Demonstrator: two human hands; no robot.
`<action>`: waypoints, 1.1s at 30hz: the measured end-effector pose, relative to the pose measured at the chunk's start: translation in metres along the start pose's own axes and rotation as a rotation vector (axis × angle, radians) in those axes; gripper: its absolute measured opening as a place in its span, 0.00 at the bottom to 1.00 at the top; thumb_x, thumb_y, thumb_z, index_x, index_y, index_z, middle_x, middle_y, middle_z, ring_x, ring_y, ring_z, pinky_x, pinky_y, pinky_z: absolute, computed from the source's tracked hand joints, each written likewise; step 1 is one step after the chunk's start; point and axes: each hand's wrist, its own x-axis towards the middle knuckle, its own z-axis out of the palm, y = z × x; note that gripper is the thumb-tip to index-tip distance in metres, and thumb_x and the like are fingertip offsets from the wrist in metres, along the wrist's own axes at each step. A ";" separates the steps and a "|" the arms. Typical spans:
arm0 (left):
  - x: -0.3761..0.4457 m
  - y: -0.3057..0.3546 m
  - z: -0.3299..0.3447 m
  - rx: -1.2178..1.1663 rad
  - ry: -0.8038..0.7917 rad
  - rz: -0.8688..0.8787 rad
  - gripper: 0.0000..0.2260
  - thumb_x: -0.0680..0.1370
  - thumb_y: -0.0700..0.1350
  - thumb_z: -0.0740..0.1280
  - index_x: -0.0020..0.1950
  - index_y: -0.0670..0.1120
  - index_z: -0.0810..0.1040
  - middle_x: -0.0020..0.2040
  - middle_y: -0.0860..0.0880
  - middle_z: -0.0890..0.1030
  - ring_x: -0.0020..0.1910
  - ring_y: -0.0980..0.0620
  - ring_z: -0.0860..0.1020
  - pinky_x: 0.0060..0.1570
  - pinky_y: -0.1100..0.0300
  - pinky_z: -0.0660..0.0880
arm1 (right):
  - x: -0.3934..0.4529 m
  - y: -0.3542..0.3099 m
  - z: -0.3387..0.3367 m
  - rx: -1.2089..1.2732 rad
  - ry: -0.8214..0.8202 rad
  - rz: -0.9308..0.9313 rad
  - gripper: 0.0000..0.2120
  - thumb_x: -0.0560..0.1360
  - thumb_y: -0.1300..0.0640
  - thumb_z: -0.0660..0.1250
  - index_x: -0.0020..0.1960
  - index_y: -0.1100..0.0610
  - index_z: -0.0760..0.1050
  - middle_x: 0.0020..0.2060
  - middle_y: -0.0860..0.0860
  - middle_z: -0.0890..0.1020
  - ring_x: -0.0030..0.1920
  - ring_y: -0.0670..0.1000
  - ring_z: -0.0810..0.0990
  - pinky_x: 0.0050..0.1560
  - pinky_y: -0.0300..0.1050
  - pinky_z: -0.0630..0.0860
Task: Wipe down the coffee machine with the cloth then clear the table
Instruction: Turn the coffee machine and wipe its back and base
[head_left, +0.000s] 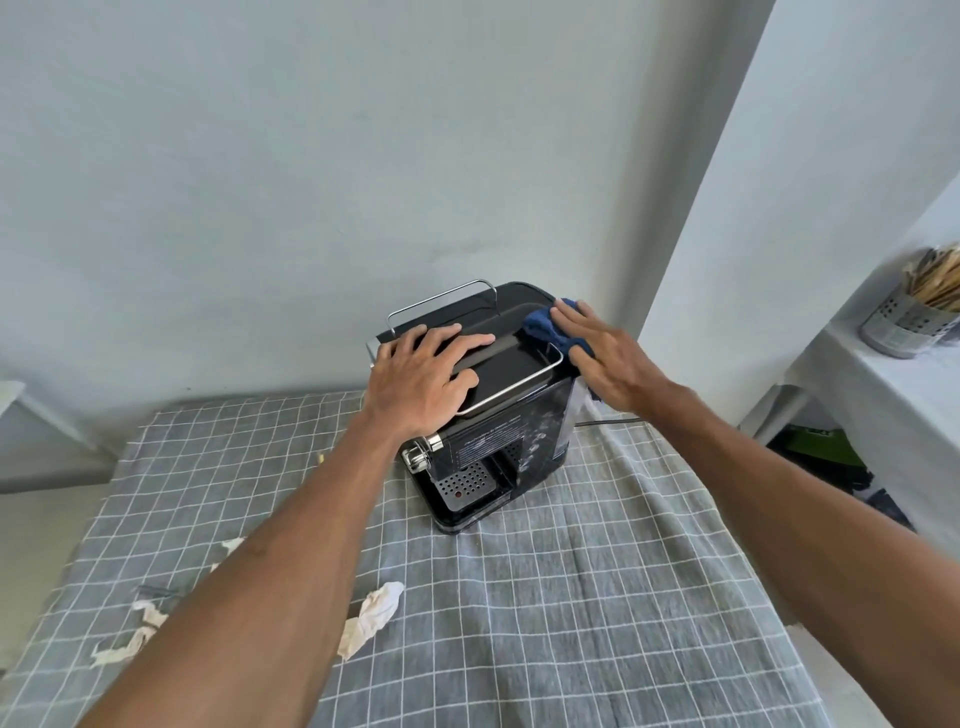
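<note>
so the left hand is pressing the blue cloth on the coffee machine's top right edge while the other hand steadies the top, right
Not quite: the head view shows the right hand pressing the blue cloth on the coffee machine's top right edge. The left hand is the one steadying the top, laid flat on it. The rest holds.

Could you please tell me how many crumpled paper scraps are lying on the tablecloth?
3 visible: one right of the left forearm, one near the left edge, one peeking beside the forearm. The arm may hide more.
</note>
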 end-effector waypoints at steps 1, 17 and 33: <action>0.000 0.000 0.000 0.000 0.003 0.001 0.24 0.78 0.62 0.50 0.75 0.74 0.54 0.80 0.58 0.61 0.78 0.46 0.58 0.72 0.40 0.54 | -0.002 -0.001 0.005 0.000 0.012 -0.014 0.30 0.80 0.57 0.52 0.80 0.63 0.62 0.80 0.57 0.62 0.83 0.56 0.54 0.83 0.53 0.50; 0.000 0.002 -0.007 -0.024 -0.044 -0.028 0.23 0.78 0.60 0.52 0.73 0.75 0.55 0.80 0.61 0.59 0.78 0.48 0.57 0.72 0.43 0.54 | -0.070 -0.060 0.156 0.062 0.452 -0.002 0.30 0.87 0.55 0.54 0.84 0.61 0.46 0.83 0.63 0.48 0.83 0.66 0.43 0.81 0.63 0.52; -0.002 0.002 -0.011 -0.047 -0.082 -0.033 0.22 0.80 0.61 0.53 0.73 0.76 0.55 0.80 0.62 0.57 0.79 0.49 0.54 0.73 0.44 0.51 | -0.084 -0.142 0.232 0.329 0.505 0.026 0.34 0.85 0.60 0.56 0.83 0.63 0.39 0.82 0.58 0.33 0.82 0.68 0.43 0.77 0.69 0.60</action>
